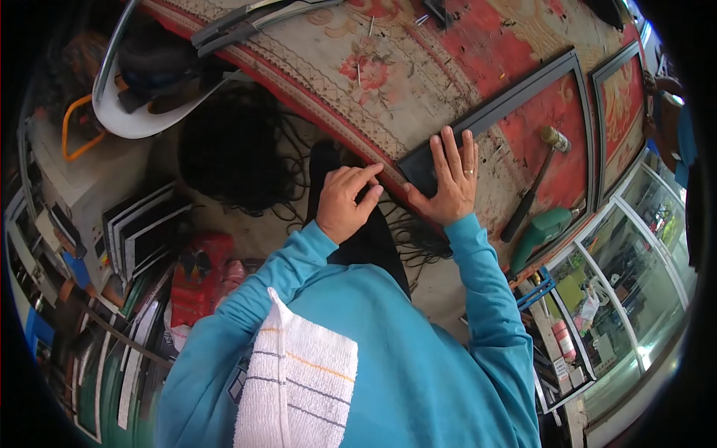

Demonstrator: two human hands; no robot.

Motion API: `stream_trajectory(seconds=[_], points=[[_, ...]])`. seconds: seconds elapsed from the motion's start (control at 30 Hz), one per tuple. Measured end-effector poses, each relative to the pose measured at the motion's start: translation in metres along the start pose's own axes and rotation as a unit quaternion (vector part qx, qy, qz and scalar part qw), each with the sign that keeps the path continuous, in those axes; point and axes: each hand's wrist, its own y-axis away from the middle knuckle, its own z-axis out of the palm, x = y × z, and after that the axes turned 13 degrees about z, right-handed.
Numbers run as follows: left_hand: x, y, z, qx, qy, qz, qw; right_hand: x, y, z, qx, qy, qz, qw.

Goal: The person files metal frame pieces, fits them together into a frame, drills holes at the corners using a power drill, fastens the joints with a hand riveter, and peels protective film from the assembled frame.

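My right hand (pixel 451 179) lies with its fingers spread on the near corner of a dark grey frame (pixel 515 88), which rests on a table covered with a red and beige patterned cloth (pixel 418 82). Near the cloth's red edge is my left hand (pixel 347 196), its fingers partly bent and apart, with nothing held. Within the frame's outline lies a mallet (pixel 541 173) with a dark handle. A green power tool (pixel 539 235) sits at the table's edge, right of my right forearm.
A second dark frame (pixel 597 123) lies farther right. Dark metal strips (pixel 243 28) cross the table's upper left. A white chair (pixel 138 123), a red object (pixel 196 276) and stacked frame pieces (pixel 142 231) stand at left; glass panels (pixel 620 261) stand at right.
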Motion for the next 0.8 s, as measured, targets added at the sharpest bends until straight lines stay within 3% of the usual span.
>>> stream_trajectory(seconds=[0.2,0.27,0.4,0.47,0.5,0.53,0.63,0.8], points=[[-0.006,-0.002,0.017,0.006,0.028,0.003,1.0,0.002,-0.001,0.002,-0.005,0.009,-0.007,1.0],[-0.004,-0.005,0.019,0.024,0.099,-0.054,0.993,0.002,-0.002,0.001,-0.006,0.011,-0.009,1.0],[0.004,-0.03,0.002,0.016,0.059,-0.029,0.998,0.002,0.0,0.001,-0.009,0.019,-0.004,1.0],[0.007,-0.051,-0.007,-0.019,-0.004,0.134,0.991,0.0,-0.002,-0.001,-0.004,0.006,0.0,1.0],[0.006,-0.057,-0.008,-0.106,-0.083,0.167,0.977,0.004,-0.001,0.0,-0.006,0.012,0.0,1.0],[0.005,-0.065,-0.005,-0.109,-0.084,0.171,0.976,0.005,-0.001,0.0,-0.002,0.011,0.003,1.0],[-0.001,-0.094,0.006,-0.3,-0.185,0.196,0.915,0.007,0.001,0.003,0.005,-0.01,0.013,1.0],[-0.014,-0.114,0.007,-0.352,-0.198,0.273,0.873,0.009,0.003,0.002,0.024,-0.083,0.046,0.995]])
